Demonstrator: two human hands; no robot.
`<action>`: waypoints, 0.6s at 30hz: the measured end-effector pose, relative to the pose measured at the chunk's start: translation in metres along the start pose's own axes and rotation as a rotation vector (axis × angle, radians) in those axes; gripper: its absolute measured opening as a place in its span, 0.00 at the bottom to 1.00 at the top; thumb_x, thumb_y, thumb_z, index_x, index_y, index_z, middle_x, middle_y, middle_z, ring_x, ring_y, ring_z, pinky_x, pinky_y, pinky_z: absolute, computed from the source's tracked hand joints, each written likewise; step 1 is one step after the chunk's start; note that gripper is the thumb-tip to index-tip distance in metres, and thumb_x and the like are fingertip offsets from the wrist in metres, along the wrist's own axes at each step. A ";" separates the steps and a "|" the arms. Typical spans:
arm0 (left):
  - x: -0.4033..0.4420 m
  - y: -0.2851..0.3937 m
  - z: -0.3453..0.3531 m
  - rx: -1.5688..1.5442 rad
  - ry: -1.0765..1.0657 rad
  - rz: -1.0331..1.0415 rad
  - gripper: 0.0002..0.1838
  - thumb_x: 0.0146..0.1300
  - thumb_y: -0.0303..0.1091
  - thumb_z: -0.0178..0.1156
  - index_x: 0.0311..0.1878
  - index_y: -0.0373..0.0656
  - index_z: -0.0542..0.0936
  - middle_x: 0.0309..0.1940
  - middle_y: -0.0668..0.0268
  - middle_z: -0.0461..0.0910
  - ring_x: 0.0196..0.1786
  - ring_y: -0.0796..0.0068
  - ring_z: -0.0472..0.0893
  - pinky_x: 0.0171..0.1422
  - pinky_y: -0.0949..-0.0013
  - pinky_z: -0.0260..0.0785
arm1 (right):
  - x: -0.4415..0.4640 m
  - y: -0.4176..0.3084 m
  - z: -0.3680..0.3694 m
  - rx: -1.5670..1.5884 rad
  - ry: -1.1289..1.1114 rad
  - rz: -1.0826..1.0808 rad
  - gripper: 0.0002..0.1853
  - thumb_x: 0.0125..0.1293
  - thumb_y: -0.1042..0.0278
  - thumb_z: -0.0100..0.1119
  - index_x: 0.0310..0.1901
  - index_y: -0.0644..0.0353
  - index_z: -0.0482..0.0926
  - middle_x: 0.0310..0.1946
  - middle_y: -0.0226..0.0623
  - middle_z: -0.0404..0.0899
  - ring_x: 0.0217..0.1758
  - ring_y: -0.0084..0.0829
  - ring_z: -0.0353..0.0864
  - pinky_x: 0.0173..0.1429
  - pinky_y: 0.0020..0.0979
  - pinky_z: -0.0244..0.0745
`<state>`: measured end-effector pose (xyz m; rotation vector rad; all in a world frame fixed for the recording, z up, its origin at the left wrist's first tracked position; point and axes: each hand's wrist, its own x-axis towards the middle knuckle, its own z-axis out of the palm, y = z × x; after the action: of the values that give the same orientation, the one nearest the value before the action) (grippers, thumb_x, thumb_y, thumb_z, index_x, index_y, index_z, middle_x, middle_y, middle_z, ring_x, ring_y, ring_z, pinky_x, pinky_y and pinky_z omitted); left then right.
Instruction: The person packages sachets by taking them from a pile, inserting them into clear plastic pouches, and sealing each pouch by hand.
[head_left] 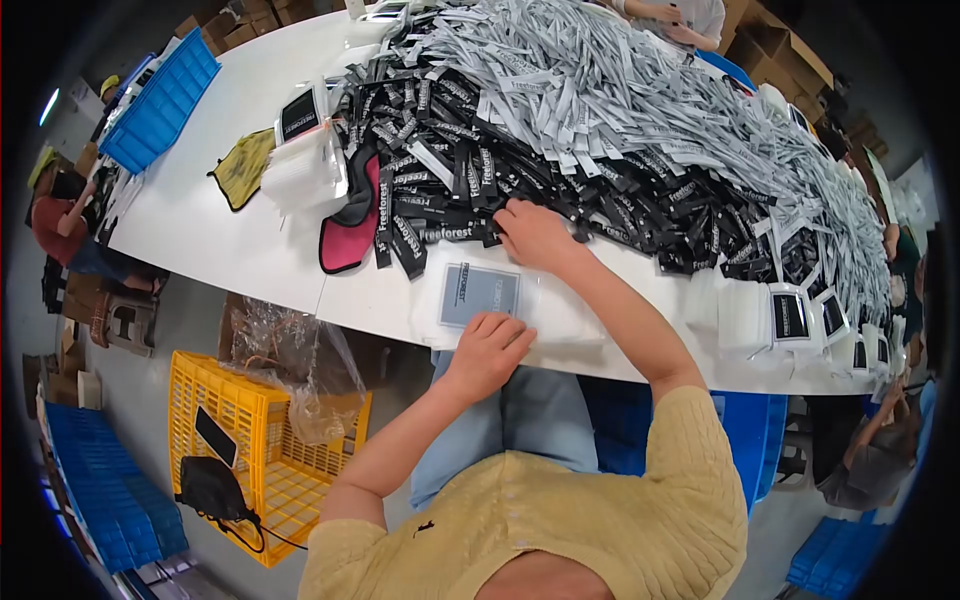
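In front of me on the white table lies a clear plastic bag (550,310) with a grey printed Freeforest card (478,296) in it or under it. My left hand (488,354) rests over the bag's near edge, fingers curled down with the thumb against the film. Farther forward, my right hand (537,236) reaches to the near edge of a heap of black Freeforest stick packets (450,195). Its fingers are bent together over a packet at the heap's edge; the fingertips are partly hidden. Behind the black packets rises a large pile of white stick packets (590,85).
Stacked clear bags with dark labels stand left (300,165) and right (745,312). Pink-black (348,225) and yellow cloths (242,172) lie at left, near a blue crate (160,100). A yellow crate (255,425) sits on the floor. Other people work around the table.
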<state>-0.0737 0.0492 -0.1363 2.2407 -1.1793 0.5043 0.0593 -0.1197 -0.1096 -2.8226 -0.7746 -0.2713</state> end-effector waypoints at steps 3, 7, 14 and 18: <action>0.006 -0.004 -0.003 -0.042 0.003 -0.050 0.23 0.43 0.32 0.67 0.47 0.44 0.77 0.44 0.65 0.74 0.47 0.62 0.72 0.51 0.61 0.64 | 0.010 0.008 0.005 0.042 -0.065 -0.038 0.10 0.56 0.68 0.56 0.39 0.58 0.74 0.37 0.40 0.74 0.43 0.43 0.77 0.44 0.42 0.75; 0.018 -0.012 -0.005 -0.032 0.041 -0.094 0.23 0.45 0.35 0.67 0.48 0.44 0.77 0.47 0.64 0.74 0.47 0.62 0.72 0.50 0.60 0.63 | 0.035 0.009 -0.013 0.367 0.240 -0.010 0.06 0.62 0.67 0.54 0.37 0.59 0.74 0.23 0.43 0.75 0.27 0.48 0.76 0.32 0.42 0.72; 0.014 -0.015 0.003 -0.042 0.018 -0.154 0.22 0.48 0.38 0.66 0.48 0.45 0.78 0.49 0.64 0.74 0.50 0.61 0.71 0.56 0.56 0.62 | 0.141 -0.026 -0.027 0.087 0.225 0.070 0.23 0.53 0.43 0.63 0.28 0.61 0.77 0.33 0.43 0.79 0.37 0.43 0.81 0.41 0.41 0.75; 0.015 -0.016 0.001 -0.008 0.045 -0.136 0.20 0.49 0.39 0.66 0.47 0.46 0.78 0.48 0.65 0.74 0.56 0.60 0.69 0.65 0.51 0.56 | 0.162 -0.023 0.020 0.012 -0.006 0.139 0.21 0.51 0.53 0.67 0.36 0.64 0.76 0.36 0.50 0.78 0.42 0.49 0.80 0.47 0.43 0.76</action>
<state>-0.0518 0.0471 -0.1334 2.2714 -0.9966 0.4921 0.1866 -0.0178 -0.0890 -2.8501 -0.5751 -0.2351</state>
